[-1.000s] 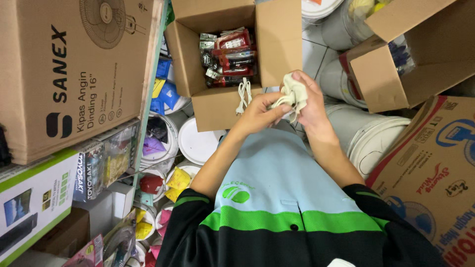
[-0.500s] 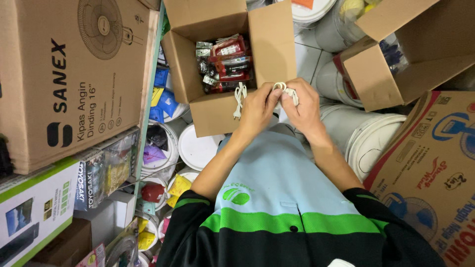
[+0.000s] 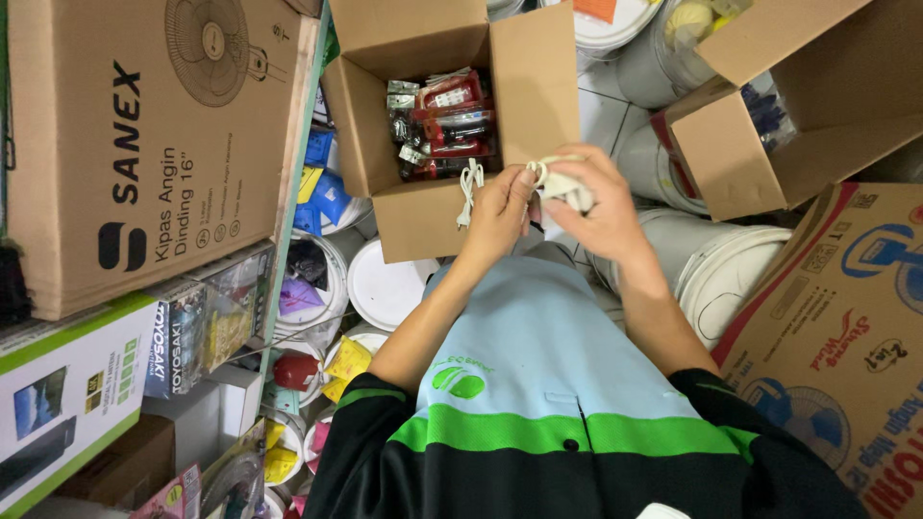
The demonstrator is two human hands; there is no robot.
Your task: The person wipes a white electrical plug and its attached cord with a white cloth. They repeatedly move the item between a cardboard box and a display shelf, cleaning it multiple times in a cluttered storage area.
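Both hands meet just in front of the open cardboard box (image 3: 423,207), at its near right corner. Left hand (image 3: 500,216) is curled narrow, fingertips pinched on a small coil of white cord (image 3: 558,183). Right hand (image 3: 601,211) cups the same coil from the other side, thumb and fingers closed over it, so the bundle sits between the two hands, touching both. A short tail of white cable with plug (image 3: 469,192) hangs over the box's front wall, just left of the left hand; whether it belongs to the held coil cannot be told.

Nearer than the box, below the hands, lie the person's forearms and a light blue shirt front (image 3: 538,336) with a green and black band.

Inside the box, past the hands, lies a heap of red and black packets (image 3: 444,120) in clear wrap, crowded toward its right wall.

Left of the box stands a big brown carton with a fan drawing (image 3: 144,144), and between the two, lower down, sit white buckets (image 3: 385,279) with coloured packets about them. Right of the box stand more white buckets (image 3: 716,269), a second open brown carton (image 3: 817,106) tilted on top of them, and at the near right a printed fan carton (image 3: 846,317).
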